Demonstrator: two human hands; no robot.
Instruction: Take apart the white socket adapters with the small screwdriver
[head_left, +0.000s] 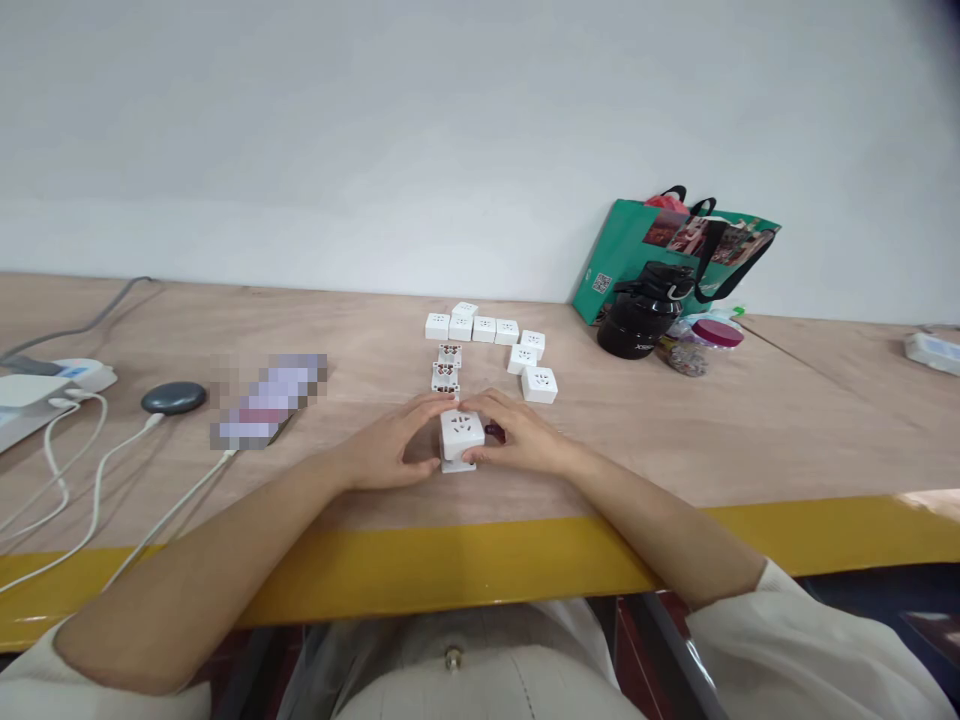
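Note:
A white socket cover [462, 432] with slotted holes on top sits over a white base piece [458, 466] near the table's front; a thin gap shows between them. My left hand [397, 443] curves around its left side, fingertips at the back edge and thumb by the front left. From the right, my right hand [523, 433] grips the same cover, its thumb on the front right corner. Under the right palm a small dark red object [495, 432] is partly hidden. Just behind the hands lie white inner frames [445, 376] with openings in them.
Several finished-looking white sockets [484, 329] form a bent row farther back, with another socket [539, 384] at its right end. A phone [270, 400], a dark round puck [174, 397] and white cables lie left. A black flask [640, 315] and green bag [622, 245] stand right.

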